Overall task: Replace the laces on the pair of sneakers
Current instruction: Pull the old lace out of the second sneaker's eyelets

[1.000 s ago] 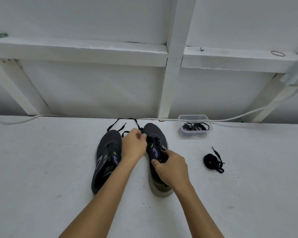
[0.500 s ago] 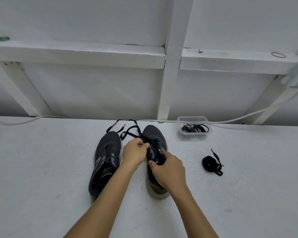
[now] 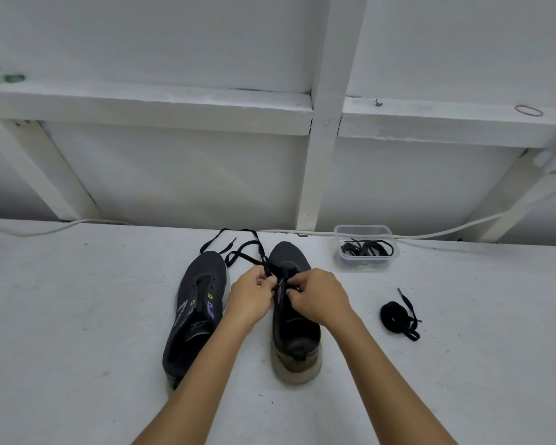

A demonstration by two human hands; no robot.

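White matte table (image 3: pixel 77 316); both hands (image 3: pixel 251 297) (image 3: pixel 318 297) pinch flat black lace (image 3: pixel 238 252).

Two dark grey sneakers sit side by side on the white surface (image 3: pixel 77 316), the left sneaker (image 3: pixel 196 303) unlaced. Both hands work over the right sneaker (image 3: pixel 297 335): the left hand (image 3: pixel 251 297) pinches its black lace (image 3: pixel 238 248), the right hand (image 3: pixel 318 297) curls at the eyelets. A clear plastic tub (image 3: pixel 366 248) of black laces stands near a bundled black lace (image 3: pixel 397 316).

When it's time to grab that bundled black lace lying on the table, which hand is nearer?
Likely the right hand. The bundled lace lies on its side of the right sneaker, while the left hand would have to cross over that shoe.
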